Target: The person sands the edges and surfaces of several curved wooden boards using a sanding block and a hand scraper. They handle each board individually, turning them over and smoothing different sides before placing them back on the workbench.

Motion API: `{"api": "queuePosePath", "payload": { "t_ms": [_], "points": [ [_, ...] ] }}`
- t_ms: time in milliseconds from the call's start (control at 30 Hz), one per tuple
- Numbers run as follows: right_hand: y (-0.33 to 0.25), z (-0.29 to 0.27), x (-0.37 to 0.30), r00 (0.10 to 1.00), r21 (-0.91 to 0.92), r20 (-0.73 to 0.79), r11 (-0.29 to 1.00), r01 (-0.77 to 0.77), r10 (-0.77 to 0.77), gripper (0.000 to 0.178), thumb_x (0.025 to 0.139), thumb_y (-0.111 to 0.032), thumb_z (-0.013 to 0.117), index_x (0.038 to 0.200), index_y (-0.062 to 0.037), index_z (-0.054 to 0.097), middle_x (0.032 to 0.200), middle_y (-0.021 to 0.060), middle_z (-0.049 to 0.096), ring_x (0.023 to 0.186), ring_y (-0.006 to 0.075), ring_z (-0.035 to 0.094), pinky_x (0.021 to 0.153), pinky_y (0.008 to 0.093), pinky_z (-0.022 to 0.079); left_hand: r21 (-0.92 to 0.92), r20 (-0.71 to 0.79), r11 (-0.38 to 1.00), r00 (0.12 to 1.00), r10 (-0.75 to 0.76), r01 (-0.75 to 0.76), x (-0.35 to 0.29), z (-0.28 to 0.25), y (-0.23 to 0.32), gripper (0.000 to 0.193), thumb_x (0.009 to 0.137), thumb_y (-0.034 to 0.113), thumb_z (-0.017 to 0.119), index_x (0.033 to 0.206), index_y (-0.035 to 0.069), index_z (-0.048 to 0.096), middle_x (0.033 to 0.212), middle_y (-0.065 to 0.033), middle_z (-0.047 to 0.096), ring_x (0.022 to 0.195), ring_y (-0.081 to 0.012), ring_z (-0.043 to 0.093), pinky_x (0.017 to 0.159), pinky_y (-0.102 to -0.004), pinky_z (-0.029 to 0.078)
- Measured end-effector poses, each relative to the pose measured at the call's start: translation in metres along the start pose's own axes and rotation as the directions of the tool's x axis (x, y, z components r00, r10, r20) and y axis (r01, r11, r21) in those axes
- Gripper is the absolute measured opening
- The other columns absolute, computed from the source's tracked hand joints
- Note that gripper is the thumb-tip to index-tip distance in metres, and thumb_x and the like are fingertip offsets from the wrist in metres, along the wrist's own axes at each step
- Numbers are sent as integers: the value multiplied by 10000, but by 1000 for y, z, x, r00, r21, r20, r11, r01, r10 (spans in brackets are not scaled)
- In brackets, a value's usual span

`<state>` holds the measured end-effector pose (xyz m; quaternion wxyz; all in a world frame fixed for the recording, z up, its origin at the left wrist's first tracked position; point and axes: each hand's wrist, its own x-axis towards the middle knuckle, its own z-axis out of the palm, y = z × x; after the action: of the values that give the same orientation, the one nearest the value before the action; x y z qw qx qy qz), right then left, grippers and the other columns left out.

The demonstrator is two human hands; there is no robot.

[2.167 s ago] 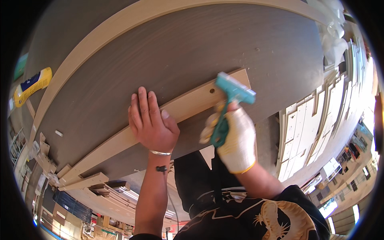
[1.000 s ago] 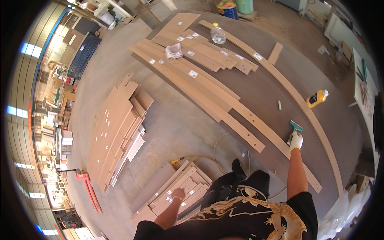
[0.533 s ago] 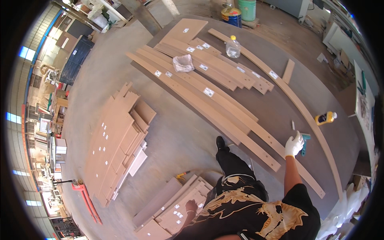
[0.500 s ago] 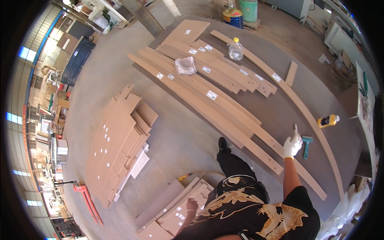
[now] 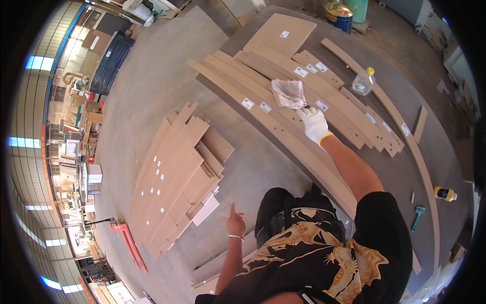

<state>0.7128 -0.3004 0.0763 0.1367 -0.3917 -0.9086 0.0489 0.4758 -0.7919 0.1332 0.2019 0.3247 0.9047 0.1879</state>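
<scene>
My right hand (image 5: pixel 315 125), in a white knitted glove, reaches over long brown boards (image 5: pixel 293 126) on the table. Its outstretched fingertips are at the near edge of a crumpled pale cloth (image 5: pixel 288 94); whether they touch it I cannot tell. My left hand (image 5: pixel 235 223) is bare, with a band at the wrist, and hangs above the floor. Its index finger points out, the others are partly bent, and nothing is in it. Farther right on the table stands a clear bottle with a yellow cap (image 5: pixel 363 81).
A long narrow strip (image 5: pixel 400 119) runs along the table's right side. Near it lie a teal-handled scraper (image 5: pixel 417 219) and a yellow bottle with a dark label (image 5: pixel 445 193). Stacked panels (image 5: pixel 174 177) stand on the floor at left, with a red pallet jack (image 5: pixel 129 243) beyond.
My right hand has moved from beside the scraper, forward and left to the cloth. My left hand has come forward from beside my body. My view has shifted too.
</scene>
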Motion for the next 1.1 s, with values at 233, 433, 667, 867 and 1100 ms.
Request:
{"api": "queuePosePath", "payload": {
  "t_ms": [233,433,667,867,1100],
  "points": [
    [14,53,111,990,-193,137,980,48,-21,528,960,-190,649,1484,-178,586,1361,36,683,1217,300,622,973,432,512,64,300,877,847,439,-477,131,11,37,552,993,108,614,1544,150,602,1267,-140,765,1137,-368,719,958,-513,566],
    [-7,45,140,897,-77,215,923,-378,385,331,888,-215,730,1210,-153,778,1194,77,771,1178,323,658,980,446,524,139,657,581,513,552,-802,315,26,114,596,936,89,653,1527,149,603,1319,-109,708,1229,-322,658,1039,-479,513],
    [-35,-74,-48,310,875,484,-448,-182,818,563,896,46,610,1452,-43,595,930,-38,607,773,76,586,615,238,494,90,519,63,101,849,-994,446,84,202,696,941,190,753,1599,152,529,1592,-183,536,1496,-389,481,1280,-556,332],
    [-175,-152,-286,371,362,466,-556,749,803,756,912,-57,812,1586,-36,470,1544,187,527,1364,329,564,1115,488,523,-146,667,-1,-99,739,-989,452,122,249,639,933,274,809,1507,103,588,1511,-166,565,1453,-377,497,1230,-538,372],
    [-310,-126,-332,-239,806,305,-116,580,922,796,932,-212,841,1597,-8,454,1591,206,554,1415,428,589,1218,608,493,-191,632,-125,-220,743,-973,425,147,255,583,945,199,757,1477,31,587,1362,-147,613,1321,-348,559,1152,-500,432]
  ]
}}
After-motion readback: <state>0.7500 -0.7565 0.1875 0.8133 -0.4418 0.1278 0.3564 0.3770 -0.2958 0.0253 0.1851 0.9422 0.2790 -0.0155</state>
